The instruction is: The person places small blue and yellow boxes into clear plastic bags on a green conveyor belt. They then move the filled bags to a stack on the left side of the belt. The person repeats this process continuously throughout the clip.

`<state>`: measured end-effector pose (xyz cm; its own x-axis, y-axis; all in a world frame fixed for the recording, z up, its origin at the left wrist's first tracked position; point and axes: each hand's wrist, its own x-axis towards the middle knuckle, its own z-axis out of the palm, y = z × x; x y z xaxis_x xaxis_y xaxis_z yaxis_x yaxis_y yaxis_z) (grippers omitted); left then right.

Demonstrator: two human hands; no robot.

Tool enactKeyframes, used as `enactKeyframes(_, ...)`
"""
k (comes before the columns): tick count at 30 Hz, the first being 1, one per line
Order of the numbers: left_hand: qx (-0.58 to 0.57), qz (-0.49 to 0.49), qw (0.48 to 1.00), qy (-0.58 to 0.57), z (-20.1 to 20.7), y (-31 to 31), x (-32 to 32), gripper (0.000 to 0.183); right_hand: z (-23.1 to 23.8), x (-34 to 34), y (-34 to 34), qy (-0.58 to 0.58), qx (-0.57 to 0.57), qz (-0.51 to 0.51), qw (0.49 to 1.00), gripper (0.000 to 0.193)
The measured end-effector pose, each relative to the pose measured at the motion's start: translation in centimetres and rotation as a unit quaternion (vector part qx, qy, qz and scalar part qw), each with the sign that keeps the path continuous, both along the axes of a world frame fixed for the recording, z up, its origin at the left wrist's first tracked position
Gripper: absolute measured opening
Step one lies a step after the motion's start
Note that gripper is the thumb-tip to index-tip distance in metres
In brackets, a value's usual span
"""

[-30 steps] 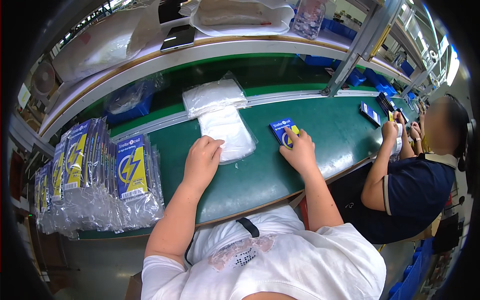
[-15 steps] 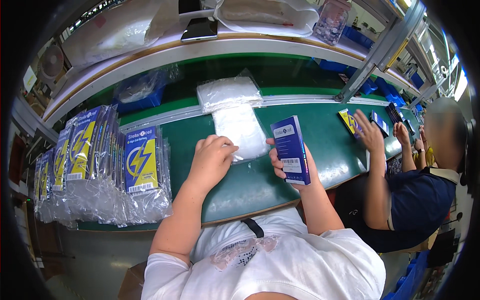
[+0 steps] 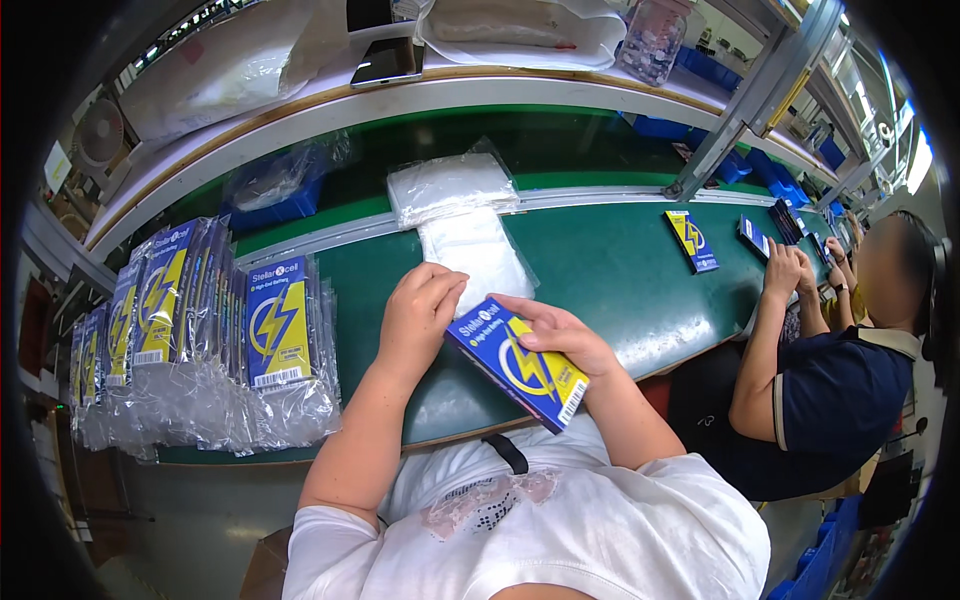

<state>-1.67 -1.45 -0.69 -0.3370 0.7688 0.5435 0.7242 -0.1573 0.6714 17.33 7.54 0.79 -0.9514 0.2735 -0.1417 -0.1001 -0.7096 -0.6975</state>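
Green workbench (image 3: 625, 290), a blue-and-yellow box (image 3: 515, 365) held over its near side

Behind the clear bag pile (image 3: 475, 250) runs a long pale shelf (image 3: 540, 98), with a second bag bundle (image 3: 450, 190) touching the pile's far end. The box is just on the near side of the bag pile, tilted, its lightning-bolt face up. The right hand (image 3: 570, 343) is clamped on it, the thumb over the printed face. At the near left edge of the pile, the left hand (image 3: 415, 315) has its fingers bent and drawn together; whether they pinch a bag I cannot tell.

Well left of the pile stand bagged boxes (image 3: 278, 330) in rows; behind and to its left is a blue bin (image 3: 275, 205). Right of the pile lies another box (image 3: 692, 240), and beyond that a co-worker (image 3: 835, 375) in a dark shirt sits at the bench.
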Motion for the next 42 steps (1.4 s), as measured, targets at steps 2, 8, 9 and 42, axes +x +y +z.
enactKeyframes(2, 0.023, -0.006, 0.999, 0.029, 0.3, -0.2, -0.1, 0.014, -0.4, -1.0, 0.2, -0.014, 0.008, -0.004, 1.000, 0.065)
enactKeyframes(8, -0.071, 0.027, 0.974, -0.215, 0.2, -0.3, -0.5, 0.014, 0.0, -1.2, 1.4, -0.070, 0.075, -0.074, 0.992, 0.056)
enactKeyframes(9, -0.071, 0.013, 0.964, -0.256, -0.2, -0.2, -0.6, 0.014, 0.2, -0.9, 1.5, -0.084, 0.083, -0.087, 0.989, 0.055)
enactKeyframes(42, -0.187, -0.439, 0.684, -0.551, 1.9, -1.3, 1.9, 0.042, 3.2, 0.1, -1.2, 0.061, 0.628, -0.513, 0.582, 0.033)
